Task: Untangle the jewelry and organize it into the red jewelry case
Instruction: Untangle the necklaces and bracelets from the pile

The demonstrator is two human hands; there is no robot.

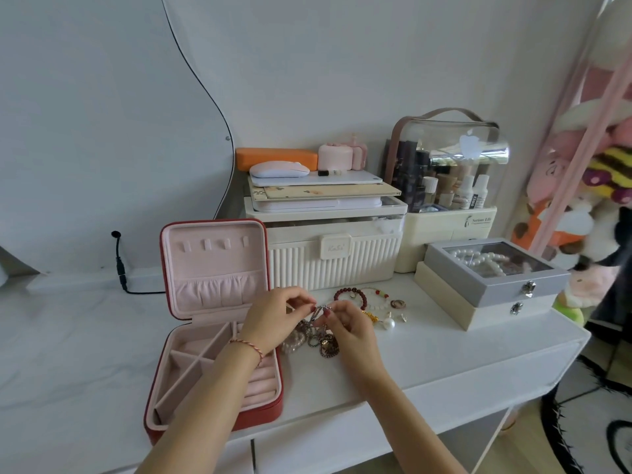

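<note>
A tangled clump of jewelry [313,335] lies on the white tabletop [427,364], just right of the open red jewelry case [205,336]. A silver chain [317,312] is lifted from the top of the clump and is pinched at both ends: the left hand [273,316] holds one side between thumb and fingertips, and the right hand [345,328] holds the other side the same way, so each grip is closed on the chain. The left forearm is stretched over the case's lower tray, and a red braided cord is worn on that wrist.

The case stands with its lid upright, its pink lining, pocket and small hooks in view; its tray is split by dividers and ring rolls.

Beyond the hands, a dark red bead bracelet [350,295], a white and red bead bracelet [378,297], a large pearl [389,323] and a few small pieces are spread on the tabletop. Further right, a grey box [496,271] with pearls under its clear lid is stacked on a cream box [478,311]. A ribbed cream storage box [335,258] stands behind.
</note>
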